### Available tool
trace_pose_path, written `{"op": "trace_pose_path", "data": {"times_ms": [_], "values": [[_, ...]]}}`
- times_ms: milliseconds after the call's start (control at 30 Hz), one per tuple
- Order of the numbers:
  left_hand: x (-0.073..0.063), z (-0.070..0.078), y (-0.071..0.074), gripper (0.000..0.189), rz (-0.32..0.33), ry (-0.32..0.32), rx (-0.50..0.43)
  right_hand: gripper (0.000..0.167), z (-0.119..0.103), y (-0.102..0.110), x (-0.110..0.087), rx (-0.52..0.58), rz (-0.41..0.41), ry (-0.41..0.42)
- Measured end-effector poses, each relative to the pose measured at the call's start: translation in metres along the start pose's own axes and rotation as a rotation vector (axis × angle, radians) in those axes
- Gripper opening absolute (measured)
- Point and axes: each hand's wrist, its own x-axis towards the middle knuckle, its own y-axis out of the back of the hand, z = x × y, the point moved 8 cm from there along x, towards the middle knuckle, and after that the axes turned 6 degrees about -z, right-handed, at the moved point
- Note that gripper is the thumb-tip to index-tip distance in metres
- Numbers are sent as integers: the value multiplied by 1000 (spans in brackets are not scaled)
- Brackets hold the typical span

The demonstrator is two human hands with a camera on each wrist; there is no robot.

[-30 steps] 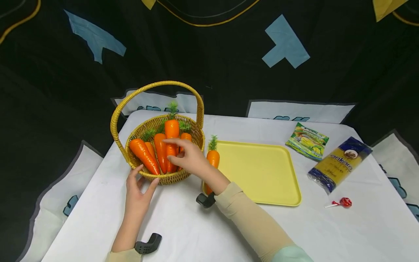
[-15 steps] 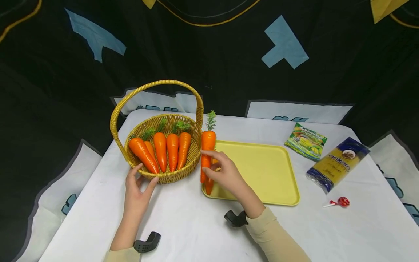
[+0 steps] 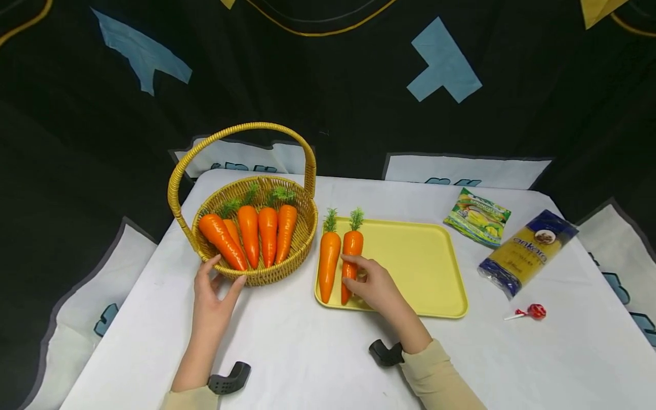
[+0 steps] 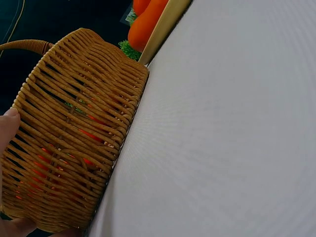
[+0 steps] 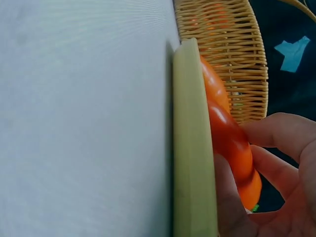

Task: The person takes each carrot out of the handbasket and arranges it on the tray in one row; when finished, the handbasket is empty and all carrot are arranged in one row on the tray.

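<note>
My left hand (image 3: 211, 310) grips the near rim of a wicker basket (image 3: 274, 275), thumb and fingers spread along it. Several orange carrots (image 3: 267, 230) with green tops lie inside. In the left wrist view the woven wall of the basket fills the left side, with my thumb (image 4: 9, 126) at its rim. Over the left part of a yellow tray (image 3: 410, 267), my right hand (image 3: 378, 287) pinches a carrot (image 3: 352, 244) between thumb and fingers. Another carrot (image 3: 329, 267) lies on the tray just left of it, both with tops pointing away.
Right of the tray lie a green packet (image 3: 478, 217), a blue and yellow pasta bag (image 3: 528, 250) and a red lollipop (image 3: 536, 311). The basket's tall handle (image 3: 241, 127) arches up over it. A black curtain (image 3: 328, 85) hangs behind the white table (image 3: 297, 353).
My right hand has lifted a carrot out of the basket and carried it right and down onto the tray, beside the carrot there. My left hand stays on the basket rim.
</note>
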Motion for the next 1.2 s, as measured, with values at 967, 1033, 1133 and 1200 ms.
{"op": "trace_pose_path", "data": {"times_ms": [967, 1033, 1133, 1200], "values": [[-1, -2, 1, 70, -1, 27, 18, 37, -22, -10, -6, -429, 76, 45], [-1, -1, 1, 71, -2, 24, 14, 39, -22, -10, -6, -426, 69, 40], [-1, -1, 0, 72, -5, 18, -2, 43, -21, -8, -6, -415, 56, 20], [0, -1, 0, 72, -8, 19, -4, 45, -20, -7, -7, -406, 47, 10]]}}
